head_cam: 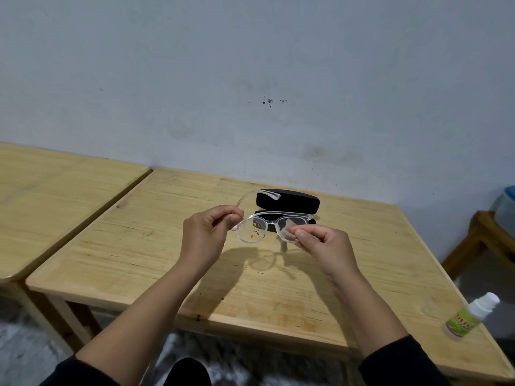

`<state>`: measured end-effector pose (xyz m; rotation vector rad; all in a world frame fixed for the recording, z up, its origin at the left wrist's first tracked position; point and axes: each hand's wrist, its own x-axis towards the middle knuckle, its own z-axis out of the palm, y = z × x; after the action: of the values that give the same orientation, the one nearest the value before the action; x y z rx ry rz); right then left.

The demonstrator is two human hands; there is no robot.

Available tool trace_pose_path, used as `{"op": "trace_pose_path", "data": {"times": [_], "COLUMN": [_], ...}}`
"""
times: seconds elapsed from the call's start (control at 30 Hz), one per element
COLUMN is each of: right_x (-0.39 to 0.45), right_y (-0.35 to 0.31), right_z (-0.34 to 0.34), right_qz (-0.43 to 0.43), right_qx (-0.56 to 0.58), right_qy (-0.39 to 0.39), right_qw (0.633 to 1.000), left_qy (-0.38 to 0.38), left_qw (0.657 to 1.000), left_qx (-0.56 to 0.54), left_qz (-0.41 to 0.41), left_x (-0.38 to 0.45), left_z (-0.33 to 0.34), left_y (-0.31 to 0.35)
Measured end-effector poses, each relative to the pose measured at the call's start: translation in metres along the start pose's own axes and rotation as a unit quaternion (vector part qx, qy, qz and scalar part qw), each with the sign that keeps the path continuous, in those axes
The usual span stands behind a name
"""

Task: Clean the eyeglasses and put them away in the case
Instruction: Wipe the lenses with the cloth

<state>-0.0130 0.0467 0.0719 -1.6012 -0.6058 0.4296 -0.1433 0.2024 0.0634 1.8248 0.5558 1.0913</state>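
Note:
Clear-framed eyeglasses (267,225) are held up above the wooden table (167,263). My left hand (207,235) pinches the left hinge, and that temple arm curves up and back. My right hand (324,243) pinches the right lens between thumb and fingers; whether it holds a cloth I cannot tell. The left lens carries small brown specks. Behind the glasses a black eyeglass case (289,203) stands open on the table, lid raised, its lower half partly hidden by the frame.
A small white spray bottle with a green label (471,317) lies on its side at the table's right front edge. A second wooden table (55,196) abuts on the left. A wooden stool (485,240) stands at the right, a wall behind.

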Motion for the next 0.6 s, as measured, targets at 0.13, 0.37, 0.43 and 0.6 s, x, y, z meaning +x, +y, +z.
{"op": "trace_pose_path", "data": {"times": [0.13, 0.37, 0.43, 0.6], "right_x": [-0.012, -0.012, -0.012, -0.012], "right_y": [0.006, 0.002, 0.002, 0.000], "right_z": [0.019, 0.031, 0.029, 0.012], "right_qz": [-0.014, -0.015, -0.029, 0.018], "right_qx": [0.106, 0.203, 0.176, 0.142], "right_qy": [0.195, 0.277, 0.247, 0.085], "right_qw": [0.975, 0.939, 0.952, 0.986], "left_qy": [-0.007, -0.014, -0.015, -0.014], "left_qw": [1.000, 0.997, 0.997, 0.998], "left_qx": [-0.007, -0.027, -0.024, -0.004], "left_qz": [0.012, 0.066, 0.077, 0.064], "left_x": [-0.010, -0.021, -0.021, -0.013], "left_z": [0.008, 0.025, 0.027, 0.021], "left_y": [0.002, 0.006, 0.007, 0.006]}}
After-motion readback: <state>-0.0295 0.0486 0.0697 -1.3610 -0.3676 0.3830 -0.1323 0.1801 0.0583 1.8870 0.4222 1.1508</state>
